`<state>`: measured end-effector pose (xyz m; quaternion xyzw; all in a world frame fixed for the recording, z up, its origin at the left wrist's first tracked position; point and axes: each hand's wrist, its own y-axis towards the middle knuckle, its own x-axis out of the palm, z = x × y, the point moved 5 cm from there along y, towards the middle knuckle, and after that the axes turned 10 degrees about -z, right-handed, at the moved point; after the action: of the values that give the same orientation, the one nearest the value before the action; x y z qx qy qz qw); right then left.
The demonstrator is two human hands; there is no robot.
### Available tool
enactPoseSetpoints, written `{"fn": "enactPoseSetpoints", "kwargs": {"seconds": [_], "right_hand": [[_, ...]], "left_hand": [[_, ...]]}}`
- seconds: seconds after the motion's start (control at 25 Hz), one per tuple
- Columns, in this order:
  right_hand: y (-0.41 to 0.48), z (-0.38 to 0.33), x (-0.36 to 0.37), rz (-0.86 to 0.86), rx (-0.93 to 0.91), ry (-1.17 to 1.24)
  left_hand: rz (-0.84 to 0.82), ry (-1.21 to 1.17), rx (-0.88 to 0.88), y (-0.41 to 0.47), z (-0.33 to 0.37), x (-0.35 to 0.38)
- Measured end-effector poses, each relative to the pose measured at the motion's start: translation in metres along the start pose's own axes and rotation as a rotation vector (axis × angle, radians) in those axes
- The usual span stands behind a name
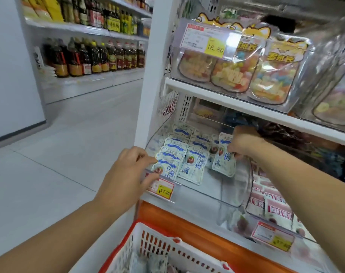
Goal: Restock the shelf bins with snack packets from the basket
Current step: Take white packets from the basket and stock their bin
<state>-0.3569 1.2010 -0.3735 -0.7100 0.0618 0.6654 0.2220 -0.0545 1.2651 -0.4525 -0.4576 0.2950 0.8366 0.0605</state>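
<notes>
A clear plastic shelf bin (230, 196) on the lower shelf holds several white-and-blue plum snack packets (194, 164) standing in rows. My right hand (241, 141) reaches into the bin and pinches the top of one packet (224, 162) at the right of the rows. My left hand (128, 170) rests on the bin's front left corner, fingers touching the front packet (167, 170) above the price tag (161, 189). The white basket with a red rim (158, 251) sits at the bottom, with a few packets dimly visible inside.
A neighbouring bin (270, 205) to the right holds pink-and-white packets. The shelf above carries bags of colourful candy (234, 73) behind a 16.80 tag. An orange base panel (187, 225) runs below. Bottles of oil and sauce (93, 56) line aisle shelves at left.
</notes>
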Motion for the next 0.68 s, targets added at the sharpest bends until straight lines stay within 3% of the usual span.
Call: {"fn": "enactPoseSetpoints", "kwargs": {"seconds": [0.12, 0.28, 0.56, 0.68], "right_hand": [[0.022, -0.015, 0.017, -0.104, 0.035, -0.220], [0.041, -0.021, 0.027, -0.074, -0.010, -0.428], [0.057, -0.007, 0.013, 0.041, -0.108, -0.386], [0.060, -0.009, 0.018, 0.070, -0.077, -0.558]], "left_hand": [[-0.012, 0.008, 0.002, 0.001, -0.009, 0.000], [-0.007, -0.032, -0.025, -0.004, -0.017, 0.002], [-0.072, -0.091, -0.075, -0.006, -0.025, 0.009], [-0.101, -0.110, -0.102, -0.006, -0.026, 0.010]]}}
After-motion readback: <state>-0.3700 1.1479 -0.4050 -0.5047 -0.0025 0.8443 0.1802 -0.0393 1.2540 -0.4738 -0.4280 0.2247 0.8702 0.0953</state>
